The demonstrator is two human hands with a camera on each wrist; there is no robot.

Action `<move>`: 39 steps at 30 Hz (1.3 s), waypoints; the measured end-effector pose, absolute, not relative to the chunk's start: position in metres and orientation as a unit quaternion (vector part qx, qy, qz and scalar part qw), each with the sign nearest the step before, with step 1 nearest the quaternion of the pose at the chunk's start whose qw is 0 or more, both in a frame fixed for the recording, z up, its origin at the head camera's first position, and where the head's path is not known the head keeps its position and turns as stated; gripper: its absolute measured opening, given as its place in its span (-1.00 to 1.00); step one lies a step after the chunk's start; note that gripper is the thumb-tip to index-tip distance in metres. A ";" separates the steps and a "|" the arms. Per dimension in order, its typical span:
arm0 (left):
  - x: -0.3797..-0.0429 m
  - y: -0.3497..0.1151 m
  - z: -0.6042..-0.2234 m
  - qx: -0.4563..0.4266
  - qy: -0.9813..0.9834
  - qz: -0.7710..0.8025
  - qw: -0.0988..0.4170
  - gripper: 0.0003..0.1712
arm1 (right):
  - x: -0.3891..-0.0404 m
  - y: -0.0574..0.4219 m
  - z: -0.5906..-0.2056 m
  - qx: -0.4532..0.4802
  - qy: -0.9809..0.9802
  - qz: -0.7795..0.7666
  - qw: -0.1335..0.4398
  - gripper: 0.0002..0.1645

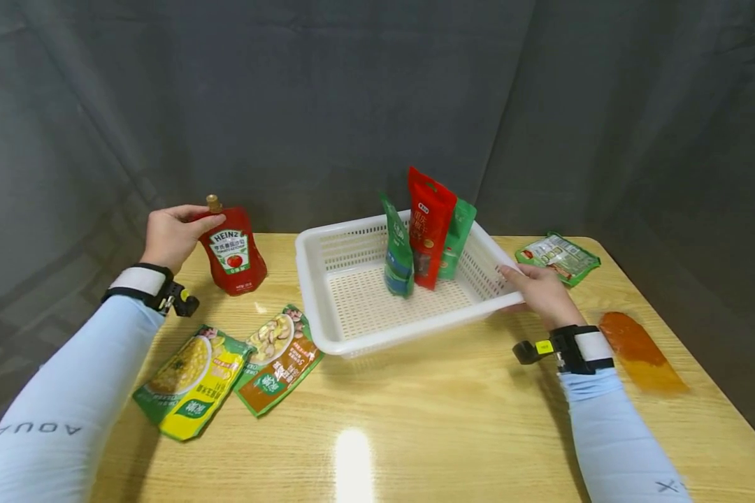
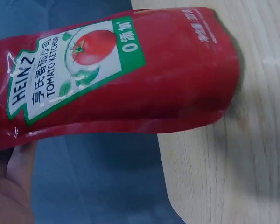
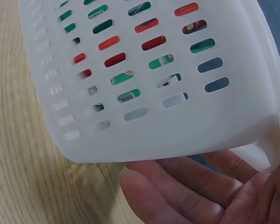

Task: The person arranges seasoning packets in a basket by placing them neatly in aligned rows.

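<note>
At the back left, my left hand (image 1: 175, 236) pinches a red Heinz tomato ketchup pouch (image 1: 235, 258) near its gold cap. The pouch stands upright, its base at the tabletop; whether it touches is unclear. In the left wrist view, the ketchup pouch (image 2: 177, 70) fills the upper part and hides most fingers. My right hand (image 1: 544, 293) grips the right rim of a white plastic basket (image 1: 409, 332), thumb above and fingers below. Inside the basket stand a red pouch (image 1: 429, 223) and two green pouches (image 1: 399, 255) (image 1: 458, 237). Through slots in the basket wall (image 3: 168, 121), their colours show.
Two seasoning packets, one yellow-green (image 1: 195, 381) and one brown-green (image 1: 279, 360), lie left of the basket. Right of it are a green packet (image 1: 560, 258) and an orange-brown packet (image 1: 638, 353). A grey curtain (image 1: 352, 105) hangs behind the wooden table (image 1: 453, 419).
</note>
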State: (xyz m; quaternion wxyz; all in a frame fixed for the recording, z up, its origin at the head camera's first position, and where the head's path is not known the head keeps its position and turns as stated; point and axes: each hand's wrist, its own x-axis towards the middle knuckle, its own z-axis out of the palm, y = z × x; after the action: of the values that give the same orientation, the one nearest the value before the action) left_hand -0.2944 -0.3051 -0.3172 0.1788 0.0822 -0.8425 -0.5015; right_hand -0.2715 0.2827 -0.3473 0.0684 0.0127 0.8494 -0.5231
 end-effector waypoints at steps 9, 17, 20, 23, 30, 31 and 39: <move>-0.294 -0.300 -0.327 0.038 -0.844 -0.520 0.129 -0.31 | -0.272 0.284 -0.348 0.018 0.849 -0.524 0.067 -0.14; -0.289 -0.300 -0.320 -0.023 -0.909 -0.389 0.150 -0.51 | -0.273 0.281 -0.346 0.019 0.842 -0.534 0.070 -0.13; -0.286 -0.297 -0.310 -0.056 -0.923 -0.350 0.152 -0.66 | -0.273 0.280 -0.346 0.020 0.844 -0.532 0.072 -0.13; -0.280 -0.291 -0.296 -0.087 -0.932 -0.318 0.150 -0.73 | -0.273 0.280 -0.346 0.022 0.845 -0.529 0.075 -0.12; -0.264 -0.261 -0.241 -0.154 -0.924 -0.286 0.200 -0.77 | -0.272 0.281 -0.346 0.021 0.847 -0.527 0.072 -0.12; -0.262 -0.255 -0.232 -0.167 -0.921 -0.280 0.211 -0.77 | -0.272 0.282 -0.346 0.022 0.847 -0.527 0.071 -0.12; -0.254 -0.194 -0.186 -0.301 -0.874 -0.292 0.244 -0.79 | -0.272 0.284 -0.347 0.020 0.845 -0.529 0.075 -0.12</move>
State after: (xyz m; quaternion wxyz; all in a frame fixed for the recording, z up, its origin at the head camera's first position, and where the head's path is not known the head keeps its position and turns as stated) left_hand -0.2542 -0.1938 -0.1858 0.2442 -0.3012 -0.8741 -0.2925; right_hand -0.2719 0.2836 -0.3468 0.0749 0.0202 0.8453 -0.5286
